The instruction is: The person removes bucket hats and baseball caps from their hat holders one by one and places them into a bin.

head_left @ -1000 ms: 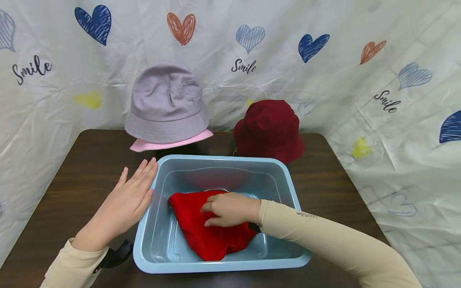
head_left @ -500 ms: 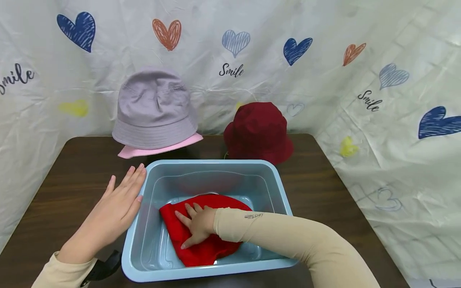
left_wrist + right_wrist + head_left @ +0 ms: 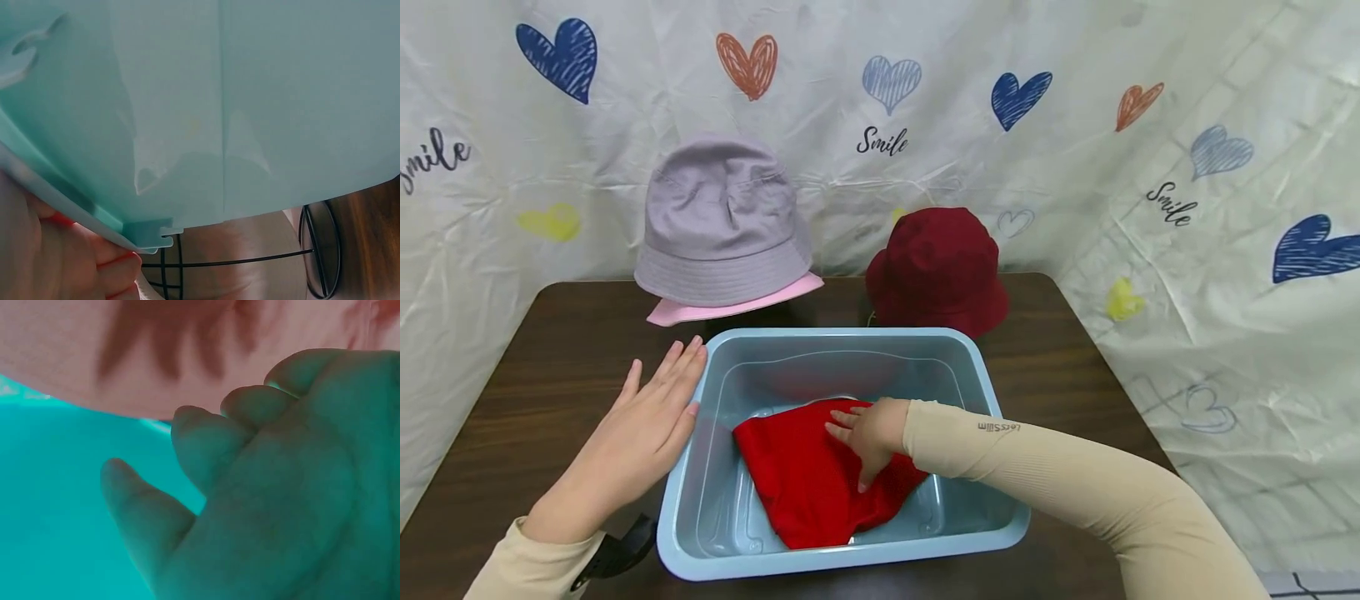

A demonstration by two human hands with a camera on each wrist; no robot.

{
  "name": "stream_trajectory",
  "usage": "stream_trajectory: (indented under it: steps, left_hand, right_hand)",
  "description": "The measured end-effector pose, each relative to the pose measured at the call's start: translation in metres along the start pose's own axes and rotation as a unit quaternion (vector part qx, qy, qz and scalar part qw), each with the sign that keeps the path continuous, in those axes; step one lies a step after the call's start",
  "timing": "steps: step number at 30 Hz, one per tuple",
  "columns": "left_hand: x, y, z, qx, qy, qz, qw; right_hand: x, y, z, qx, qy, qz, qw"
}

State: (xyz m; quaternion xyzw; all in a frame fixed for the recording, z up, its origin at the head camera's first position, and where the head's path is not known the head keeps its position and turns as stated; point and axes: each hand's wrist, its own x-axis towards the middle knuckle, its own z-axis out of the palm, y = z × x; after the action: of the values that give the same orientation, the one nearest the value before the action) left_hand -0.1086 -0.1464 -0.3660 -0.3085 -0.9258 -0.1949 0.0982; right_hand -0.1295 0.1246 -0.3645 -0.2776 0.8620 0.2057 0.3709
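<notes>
My left hand (image 3: 631,446) lies with straight fingers along the left rim of a light blue plastic basin (image 3: 842,333). The left wrist view has the basin's outer wall (image 3: 181,112) close up, with the fingers (image 3: 115,269) at its rim. Inside the basin lies a flattened red cloth piece (image 3: 801,475), one edge rounded. Over its upper right part my right hand (image 3: 876,433) is spread, thumb pointing toward me. In the right wrist view the right hand (image 3: 269,487) has loosely bent fingers, their shadow falling on the cloth (image 3: 62,356).
Behind the basin, a lilac bucket hat (image 3: 718,225) sits over a pink brim (image 3: 737,310) at the left. A dark red bucket hat (image 3: 936,271) stands at the right. All are on a dark wooden table (image 3: 1075,383), before a white heart-printed sheet (image 3: 820,92). Black wire (image 3: 250,257) shows below the basin.
The right hand moves left across the red cloth with fingers spreading, then back right and up. The cloth shifts little in the basin. The left hand keeps its place at the rim.
</notes>
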Motion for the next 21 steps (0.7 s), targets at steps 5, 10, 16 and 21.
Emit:
stream_trajectory:
  steps: [5, 10, 16, 21]
  left_hand:
    - [0.003, 0.000, -0.001, 0.007, -0.001, 0.001, 1.0000]
    - [0.003, 0.002, 0.001, 0.009, -0.011, -0.006, 0.9999]
    - [0.001, 0.005, 0.000, 0.008, -0.011, -0.012, 0.9998]
    - [0.001, 0.004, -0.002, 0.013, -0.008, -0.011, 0.9998]
  right_hand:
    - [0.006, 0.009, 0.010, -0.002, -0.010, 0.007, 0.9999]
    - [0.019, 0.005, 0.023, -0.024, -0.045, 0.012, 0.9986]
    - [0.043, -0.002, 0.041, -0.045, -0.052, 0.035, 0.9971]
    - [0.030, 0.003, 0.016, -0.005, -0.021, 0.004, 0.9998]
